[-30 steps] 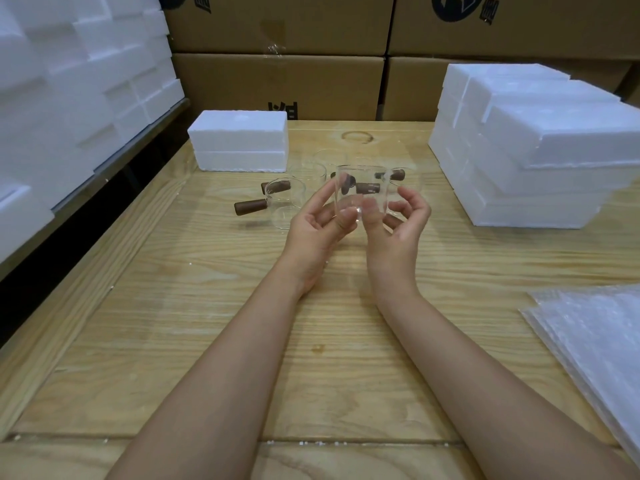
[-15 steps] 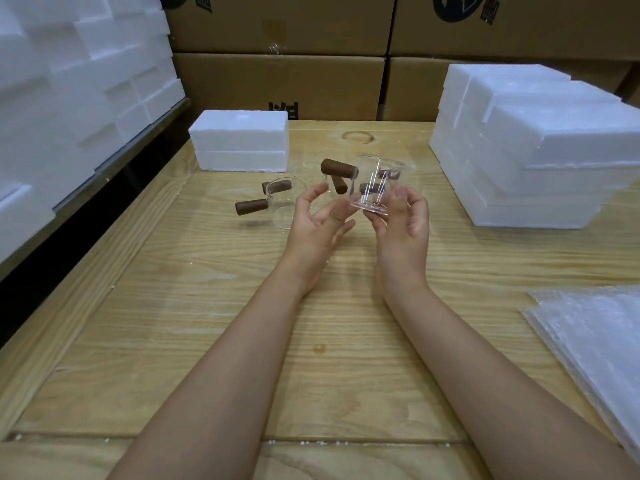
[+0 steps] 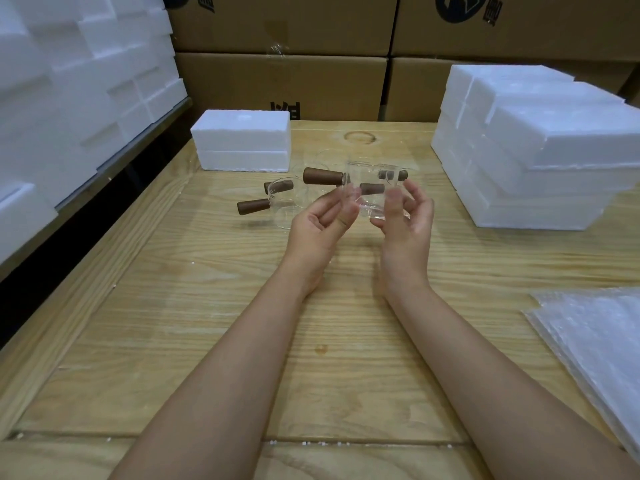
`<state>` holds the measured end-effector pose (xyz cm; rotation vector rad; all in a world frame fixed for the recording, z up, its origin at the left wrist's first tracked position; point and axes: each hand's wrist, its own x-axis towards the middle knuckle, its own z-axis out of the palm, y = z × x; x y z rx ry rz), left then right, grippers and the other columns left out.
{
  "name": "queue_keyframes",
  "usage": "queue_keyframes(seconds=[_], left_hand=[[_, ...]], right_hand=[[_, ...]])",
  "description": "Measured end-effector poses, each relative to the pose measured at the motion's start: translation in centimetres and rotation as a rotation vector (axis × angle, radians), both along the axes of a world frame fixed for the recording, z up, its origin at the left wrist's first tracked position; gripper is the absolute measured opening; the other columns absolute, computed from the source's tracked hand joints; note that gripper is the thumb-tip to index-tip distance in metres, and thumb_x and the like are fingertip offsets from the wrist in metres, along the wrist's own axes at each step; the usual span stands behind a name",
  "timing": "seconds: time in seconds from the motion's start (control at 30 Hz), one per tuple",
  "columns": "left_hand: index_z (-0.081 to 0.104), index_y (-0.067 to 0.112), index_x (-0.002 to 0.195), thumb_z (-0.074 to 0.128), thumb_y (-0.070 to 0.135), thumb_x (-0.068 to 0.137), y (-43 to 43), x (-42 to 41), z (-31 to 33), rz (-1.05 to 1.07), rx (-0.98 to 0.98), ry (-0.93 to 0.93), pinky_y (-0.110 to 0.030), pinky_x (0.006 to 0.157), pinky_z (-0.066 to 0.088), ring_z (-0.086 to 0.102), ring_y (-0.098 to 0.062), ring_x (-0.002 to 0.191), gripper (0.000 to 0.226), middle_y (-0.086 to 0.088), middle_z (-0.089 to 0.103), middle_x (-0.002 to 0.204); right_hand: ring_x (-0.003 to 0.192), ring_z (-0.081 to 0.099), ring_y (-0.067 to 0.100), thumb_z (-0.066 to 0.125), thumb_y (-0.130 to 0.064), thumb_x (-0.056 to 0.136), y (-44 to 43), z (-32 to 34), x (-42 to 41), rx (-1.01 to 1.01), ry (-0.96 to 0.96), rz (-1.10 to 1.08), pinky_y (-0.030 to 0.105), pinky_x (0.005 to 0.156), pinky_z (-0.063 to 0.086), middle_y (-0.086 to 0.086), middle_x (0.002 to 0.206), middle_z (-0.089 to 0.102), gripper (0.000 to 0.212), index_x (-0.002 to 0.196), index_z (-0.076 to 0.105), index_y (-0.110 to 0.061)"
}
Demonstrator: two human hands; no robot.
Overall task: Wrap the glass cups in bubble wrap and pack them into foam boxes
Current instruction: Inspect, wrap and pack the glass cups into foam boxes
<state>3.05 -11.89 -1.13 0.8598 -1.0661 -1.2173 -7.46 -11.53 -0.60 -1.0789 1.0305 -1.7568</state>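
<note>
Head view: closed foam box (image 3: pixel 242 140) far left on worktop (image 3: pixel 207 341), contents hidden. Spare cups (image 3: pixel 287 206) stand near it, empty, with brown handles. Centre, above worktop: glass cup (image 3: pixel 367 192), empty, handle pointing left. Left hand (image 3: pixel 318 226) fingers pinch its left side; right hand (image 3: pixel 405 223) thumb and curled fingers pinch its right. Right: stacked foam boxes (image 3: pixel 536 150), closed. Near right: bubble wrap sheets (image 3: pixel 595 341).

Clear glass cup (image 3: pixel 367 194) w/ brown wooden side handle pointing left, held up by my left hand (image 3: pixel 318 225) & right hand (image 3: pixel 406 221). More cups (image 3: pixel 288 206) stand behind. Bubble wrap sheets (image 3: pixel 595 344) stacked flat at right. White foam boxes (image 3: pixel 540 150) far left & right.
</note>
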Motion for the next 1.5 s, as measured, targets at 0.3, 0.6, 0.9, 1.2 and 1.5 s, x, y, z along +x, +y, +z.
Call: queue_keyframes(seconds=[0.3, 0.6, 0.9, 1.2, 1.5], left_hand=[[0.062, 0.014, 0.099, 0.073, 0.006, 0.065, -0.5, 0.0, -0.9, 0.004, -0.046, -0.018, -0.014, 0.075, 0.052, 0.068, -0.001, 0.093, 0.037, 0.012, 0.074, 0.091], [0.037, 0.007, 0.145, 0.083, 0.066, 0.044, 0.1, 0.3, 0.0, -0.059, -0.034, -0.075, -0.025, 0.106, 0.04, 0.051, -0.008, 0.128, 0.125, -0.005, 0.057, 0.137], [0.064, 0.021, 0.113, 0.068, 0.034, 0.081, -0.2, 0.2, -0.6, -0.076, -0.053, -0.111, -0.012, 0.086, 0.046, 0.063, 0.004, 0.102, 0.034, 0.016, 0.072, 0.102], [0.053, 0.003, 0.131, 0.074, 0.018, 0.067, -0.1, 0.1, -0.7, -0.028, -0.081, -0.069, -0.014, 0.081, 0.05, 0.066, -0.002, 0.102, 0.069, 0.001, 0.068, 0.112], [0.05, 0.029, 0.127, 0.079, 0.076, 0.041, 0.1, 0.1, 0.0, -0.04, -0.008, -0.029, -0.032, 0.101, 0.048, 0.059, -0.015, 0.12, 0.102, 0.002, 0.066, 0.122]], right_hand=[[0.101, 0.057, 0.027, 0.072, -0.036, 0.077, 0.2, 0.2, 0.4, -0.041, -0.054, 0.055, 0.028, 0.091, 0.049, 0.0, 0.093, 0.051, 0.044, 0.105, 0.039, -0.029], [0.094, 0.063, 0.029, 0.055, -0.043, 0.088, -0.2, 0.5, 0.1, 0.021, -0.322, 0.199, 0.028, 0.07, 0.055, 0.005, 0.097, 0.059, 0.034, 0.1, 0.055, -0.012], [0.091, 0.058, 0.017, 0.047, -0.048, 0.088, -0.1, 0.5, -0.1, 0.046, -0.067, 0.138, 0.024, 0.07, 0.054, -0.008, 0.09, 0.056, 0.036, 0.104, 0.065, -0.021], [0.091, 0.063, 0.018, 0.063, -0.046, 0.076, -0.2, 0.7, -0.2, 0.024, -0.126, 0.165, 0.039, 0.09, 0.048, 0.002, 0.096, 0.067, 0.037, 0.102, 0.055, -0.02], [0.076, 0.067, 0.014, 0.061, -0.029, 0.082, -0.2, 1.2, -0.6, 0.067, -0.324, 0.334, 0.034, 0.08, 0.054, 0.005, 0.085, 0.067, 0.031, 0.1, 0.063, -0.004]])
